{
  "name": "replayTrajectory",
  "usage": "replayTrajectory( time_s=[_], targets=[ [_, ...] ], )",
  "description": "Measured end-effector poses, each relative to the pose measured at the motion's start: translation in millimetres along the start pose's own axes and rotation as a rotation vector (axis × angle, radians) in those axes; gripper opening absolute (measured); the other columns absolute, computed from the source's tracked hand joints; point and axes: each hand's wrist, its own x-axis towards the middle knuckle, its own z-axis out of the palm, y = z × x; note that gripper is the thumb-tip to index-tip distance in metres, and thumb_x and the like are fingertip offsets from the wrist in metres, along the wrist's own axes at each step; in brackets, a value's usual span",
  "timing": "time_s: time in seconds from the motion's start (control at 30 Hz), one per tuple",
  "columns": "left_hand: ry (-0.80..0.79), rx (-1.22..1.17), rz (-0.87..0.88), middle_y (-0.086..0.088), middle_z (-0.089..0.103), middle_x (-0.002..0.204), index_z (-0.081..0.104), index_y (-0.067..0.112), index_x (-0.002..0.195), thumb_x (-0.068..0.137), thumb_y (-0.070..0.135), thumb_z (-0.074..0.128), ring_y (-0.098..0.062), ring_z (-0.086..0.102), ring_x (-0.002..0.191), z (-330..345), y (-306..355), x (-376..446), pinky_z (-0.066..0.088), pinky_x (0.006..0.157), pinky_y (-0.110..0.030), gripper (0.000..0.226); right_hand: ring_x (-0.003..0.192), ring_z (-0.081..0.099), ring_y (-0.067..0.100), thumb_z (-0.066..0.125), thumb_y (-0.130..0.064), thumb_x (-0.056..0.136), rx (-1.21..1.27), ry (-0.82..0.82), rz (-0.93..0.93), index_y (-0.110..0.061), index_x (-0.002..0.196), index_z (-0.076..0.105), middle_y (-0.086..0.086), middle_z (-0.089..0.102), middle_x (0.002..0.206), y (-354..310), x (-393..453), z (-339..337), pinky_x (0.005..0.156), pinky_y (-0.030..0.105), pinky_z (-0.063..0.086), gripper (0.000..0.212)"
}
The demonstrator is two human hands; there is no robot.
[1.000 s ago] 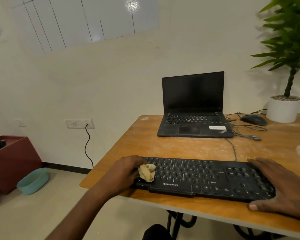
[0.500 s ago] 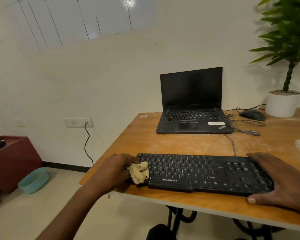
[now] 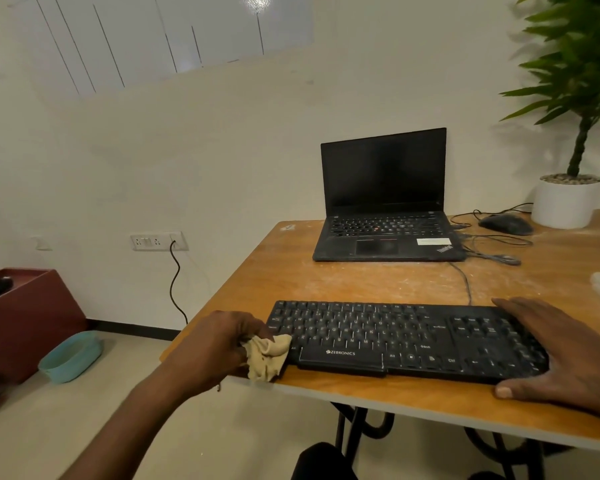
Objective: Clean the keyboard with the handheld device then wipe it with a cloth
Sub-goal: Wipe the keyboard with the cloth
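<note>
Wooden desk (image 3: 326, 275): one keyboard (image 3: 395, 341) under flat right hand (image 3: 565, 351); left hand (image 3: 219, 344) grips one cloth (image 3: 267, 355).

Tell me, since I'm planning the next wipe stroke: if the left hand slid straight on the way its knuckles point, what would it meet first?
The left hand, gripping the beige cloth, points right along the black keyboard. It would likely run over the keyboard's left-end keys first; the right hand pressing the far end comes much later.

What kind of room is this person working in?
Most likely a small office or home workspace. A wooden desk carries an open laptop, a black keyboard and a mouse, with a potted plant at the corner and a wall socket beside it.
</note>
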Motion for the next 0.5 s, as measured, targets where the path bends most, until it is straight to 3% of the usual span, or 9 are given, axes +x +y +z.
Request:
replayTrajectory(
  time_s=[0.17, 0.3, 0.43, 0.5],
  targets=[
    [-0.008, -0.025, 0.038, 0.02, 0.072, 0.099, 0.076, 0.037, 0.101, 0.088, 0.002, 0.068, 0.001, 0.065, 0.09, 5.4, 17.3, 4.8, 0.054, 0.073, -0.018, 0.038, 0.149, 0.019, 0.014, 0.052, -0.107, 0.04, -0.007, -0.001, -0.005, -0.056, 0.146, -0.014, -0.009, 0.009, 0.166, -0.5, 0.8, 0.2, 0.121, 0.042, 0.029, 0.135],
    [0.013, -0.02, 0.134, 0.019, 0.069, 0.101, 0.077, 0.03, 0.106, 0.086, -0.003, 0.064, 0.002, 0.062, 0.09, 18.5, 40.1, 17.7, 0.048, 0.071, -0.011, 0.041, 0.15, 0.016, 0.013, 0.049, -0.108, 0.039, -0.014, -0.009, -0.004, -0.056, 0.144, -0.017, -0.01, 0.006, 0.166, -2.8, -0.9, -2.5, 0.121, 0.041, 0.027, 0.135],
    [0.035, 0.022, 0.112, 0.017, 0.071, 0.105, 0.077, 0.032, 0.106, 0.089, 0.002, 0.067, -0.001, 0.064, 0.094, 15.8, 33.0, 18.0, 0.056, 0.079, -0.025, 0.036, 0.153, 0.01, 0.014, 0.048, -0.109, 0.04, -0.024, -0.001, -0.003, -0.059, 0.142, -0.02, -0.01, 0.002, 0.167, -1.3, -0.6, -1.9, 0.123, 0.041, 0.023, 0.133],
    [0.017, 0.049, 0.039, 0.019, 0.071, 0.101, 0.075, 0.039, 0.102, 0.088, 0.006, 0.069, 0.001, 0.064, 0.093, 6.4, 15.0, 13.4, 0.056, 0.08, -0.026, 0.036, 0.153, 0.009, 0.014, 0.048, -0.108, 0.04, -0.027, 0.0, -0.003, -0.059, 0.143, -0.02, -0.01, 0.002, 0.167, 0.0, -0.7, -1.5, 0.123, 0.041, 0.022, 0.133]
  ],
)
